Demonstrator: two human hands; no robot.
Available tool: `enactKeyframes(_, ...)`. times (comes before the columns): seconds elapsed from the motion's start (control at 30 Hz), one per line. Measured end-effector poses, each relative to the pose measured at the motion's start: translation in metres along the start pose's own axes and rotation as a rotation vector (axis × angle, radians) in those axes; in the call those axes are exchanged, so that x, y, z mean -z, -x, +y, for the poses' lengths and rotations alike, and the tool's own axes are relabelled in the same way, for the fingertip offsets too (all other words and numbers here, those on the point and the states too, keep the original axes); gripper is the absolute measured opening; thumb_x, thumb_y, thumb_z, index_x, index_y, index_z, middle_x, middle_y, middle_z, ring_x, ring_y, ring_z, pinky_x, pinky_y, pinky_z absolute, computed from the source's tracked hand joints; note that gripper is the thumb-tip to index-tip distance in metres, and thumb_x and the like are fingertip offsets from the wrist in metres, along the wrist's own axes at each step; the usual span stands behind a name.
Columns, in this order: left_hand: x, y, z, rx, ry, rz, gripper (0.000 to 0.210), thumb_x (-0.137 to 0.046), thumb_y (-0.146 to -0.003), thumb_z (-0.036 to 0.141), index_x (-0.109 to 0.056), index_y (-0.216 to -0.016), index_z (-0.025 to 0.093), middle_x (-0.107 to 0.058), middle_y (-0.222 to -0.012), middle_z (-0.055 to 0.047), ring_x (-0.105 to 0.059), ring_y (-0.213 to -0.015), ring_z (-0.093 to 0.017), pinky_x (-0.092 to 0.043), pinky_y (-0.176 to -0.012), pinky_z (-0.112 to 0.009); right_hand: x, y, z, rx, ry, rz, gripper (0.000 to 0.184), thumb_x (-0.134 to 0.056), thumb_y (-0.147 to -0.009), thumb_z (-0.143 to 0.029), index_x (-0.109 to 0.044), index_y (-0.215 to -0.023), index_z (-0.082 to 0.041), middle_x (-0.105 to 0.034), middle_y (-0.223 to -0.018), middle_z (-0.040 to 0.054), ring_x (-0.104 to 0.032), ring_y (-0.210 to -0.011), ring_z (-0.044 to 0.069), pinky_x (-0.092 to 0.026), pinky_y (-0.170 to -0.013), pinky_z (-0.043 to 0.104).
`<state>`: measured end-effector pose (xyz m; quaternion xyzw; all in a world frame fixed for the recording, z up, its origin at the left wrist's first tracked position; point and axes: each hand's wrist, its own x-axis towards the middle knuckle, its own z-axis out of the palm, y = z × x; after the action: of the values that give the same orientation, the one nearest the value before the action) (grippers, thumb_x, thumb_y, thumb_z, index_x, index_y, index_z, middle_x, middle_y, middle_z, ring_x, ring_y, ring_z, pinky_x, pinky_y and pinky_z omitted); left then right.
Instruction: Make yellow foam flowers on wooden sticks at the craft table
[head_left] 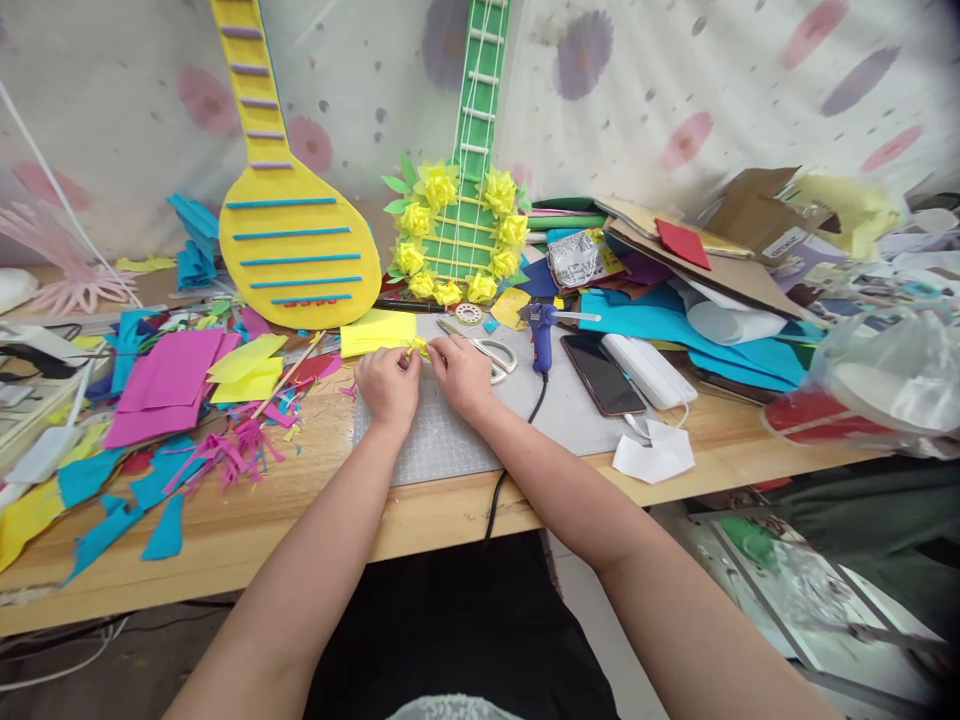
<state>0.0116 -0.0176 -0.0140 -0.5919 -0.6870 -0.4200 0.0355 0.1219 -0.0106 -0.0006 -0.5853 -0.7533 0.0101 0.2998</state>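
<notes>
My left hand and my right hand meet over the grey cutting mat. Between their fingertips is a small piece of yellow crepe paper, pinched from both sides; its shape is mostly hidden by my fingers. Just behind my left hand lies a folded yellow paper strip. Scissors with white handles rest beyond my right hand. To the right of them a purple glue gun lies on the mat, its black cord running toward the table's front edge.
A yellow cardboard instrument and a green one ringed with yellow paper flowers stand at the back. Pink paper and scraps cover the left. On the right are a phone, a white power bank, blue paper and a bagged red-and-white bucket.
</notes>
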Motion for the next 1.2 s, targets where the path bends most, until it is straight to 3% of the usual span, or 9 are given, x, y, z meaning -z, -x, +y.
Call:
enactKeyframes(0.27,-0.0018,-0.001,0.0002,0.099,0.091,0.028,0.02,-0.059,-0.072,0.034,-0.058,-0.06,0.019,-0.059,-0.064,-0.002,-0.051,-0.069,-0.017,-0.032,-0.067,-0.03,-0.0008,-0.0018,0.0033,0.092,0.056,0.015,0.036,-0.031,-0.092,-0.037,-0.062,-0.091,-0.02,-0.064,-0.087,0.0039,-0.056,-0.082,0.013,-0.028,-0.061,0.024)
enactKeyframes(0.47,-0.004,-0.0011,-0.0003,0.213,0.251,0.018,0.017,-0.063,-0.067,0.034,-0.064,-0.07,0.018,-0.059,-0.065,-0.001,-0.052,-0.067,-0.016,-0.036,-0.066,-0.028,0.0003,-0.0011,0.0031,0.16,0.092,-0.036,0.038,-0.027,-0.093,-0.036,-0.061,-0.094,-0.02,-0.065,-0.092,0.0047,-0.057,-0.086,0.014,-0.031,-0.065,0.024)
enactKeyframes(0.67,-0.0046,-0.0013,0.0028,0.386,0.454,-0.014,0.018,-0.064,-0.065,0.032,-0.065,-0.072,0.015,-0.055,-0.058,0.002,-0.047,-0.055,-0.011,-0.037,-0.059,-0.024,0.001,-0.0004,-0.001,0.105,0.068,-0.044,0.033,-0.031,-0.092,-0.039,-0.055,-0.107,-0.021,-0.067,-0.095,0.0024,-0.06,-0.087,0.014,-0.032,-0.063,0.024)
enactKeyframes(1.2,-0.0066,-0.0013,0.0068,0.432,0.544,-0.02,0.018,-0.065,-0.063,0.031,-0.062,-0.071,0.015,-0.05,-0.057,0.004,-0.043,-0.052,-0.009,-0.035,-0.056,-0.023,0.0003,0.0009,-0.0024,0.038,0.06,-0.042,0.033,-0.03,-0.093,-0.037,-0.057,-0.094,-0.018,-0.068,-0.085,0.0037,-0.061,-0.077,0.013,-0.028,-0.059,0.024)
